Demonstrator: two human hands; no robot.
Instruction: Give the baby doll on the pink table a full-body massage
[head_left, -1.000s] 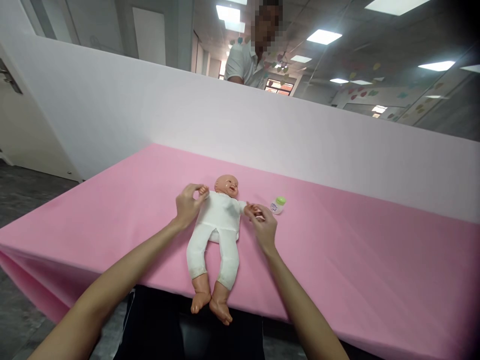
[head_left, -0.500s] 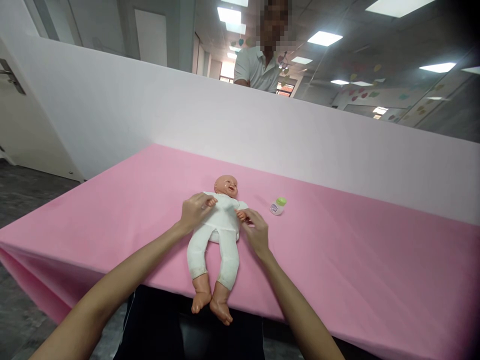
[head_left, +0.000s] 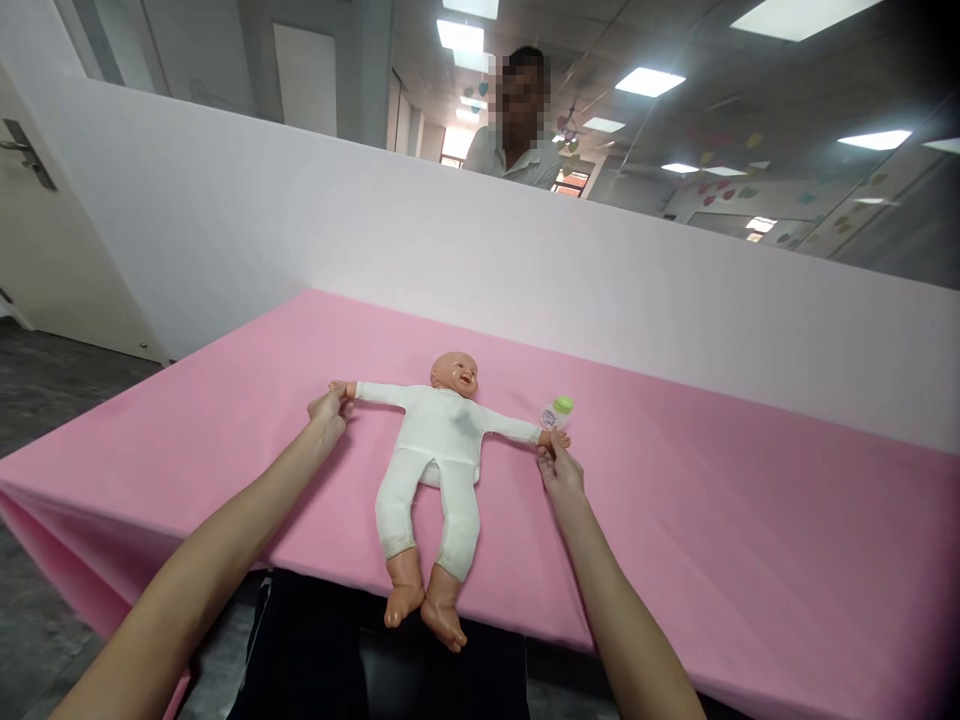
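Observation:
A baby doll point(head_left: 441, 430) with a white cloth body lies on its back, its head towards the wall and its feet over the table's near edge. Both of its arms are stretched out sideways. My left hand point(head_left: 328, 410) is closed around the doll's hand at the left. At the right, my right hand point(head_left: 561, 466) pinches the doll's other hand and wrist. Just behind that wrist stands a small clear bottle point(head_left: 556, 412) with a green cap and a printed label.
A pink cloth point(head_left: 720, 530) covers the table. Behind it rises a low white wall point(head_left: 525, 270), and a person point(head_left: 514, 155) in a light shirt is beyond that. A door point(head_left: 60, 230) is at the far left.
My hands have moved apart, drawing the doll's arms from its chest out to both sides. The person behind the wall has sunk lower and shifted slightly left.

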